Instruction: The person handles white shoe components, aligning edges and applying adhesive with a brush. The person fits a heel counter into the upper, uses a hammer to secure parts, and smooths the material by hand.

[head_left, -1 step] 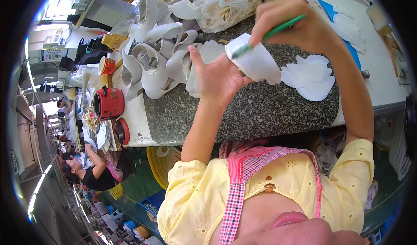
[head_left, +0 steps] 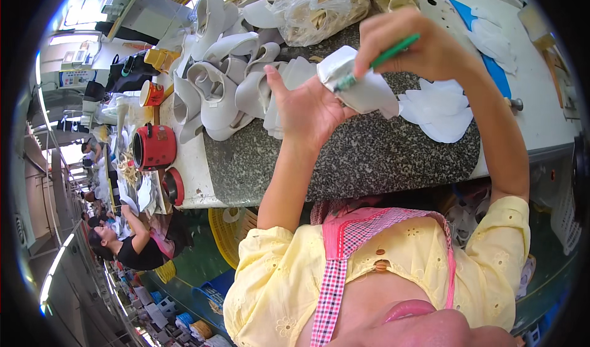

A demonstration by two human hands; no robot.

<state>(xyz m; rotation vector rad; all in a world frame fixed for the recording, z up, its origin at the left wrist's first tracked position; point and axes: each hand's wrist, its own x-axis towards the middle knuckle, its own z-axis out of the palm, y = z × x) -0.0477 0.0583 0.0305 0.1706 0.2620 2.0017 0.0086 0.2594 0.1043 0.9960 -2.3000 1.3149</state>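
My left hand supports a curved white shoe upper, its thumb sticking out and its other fingers partly hidden behind the piece. Pinched in my right hand is a brush with a green handle, its bristles against the inner face of the upper near my left fingers. A fanned stack of thin white cut pieces lies on the speckled stone slab to the right. Behind my left hand are more white pieces and a heap of pale grey-white shoe uppers.
At the back sits a clear plastic bag of beige scraps, with a tub beside it. A red pot and a round red lid stand left. Further left, another person works at a table. A yellow basket is below the bench.
My right hand and the brush have shifted slightly left, and the bristles sit a little lower on the upper. My left hand stays nearly in place.
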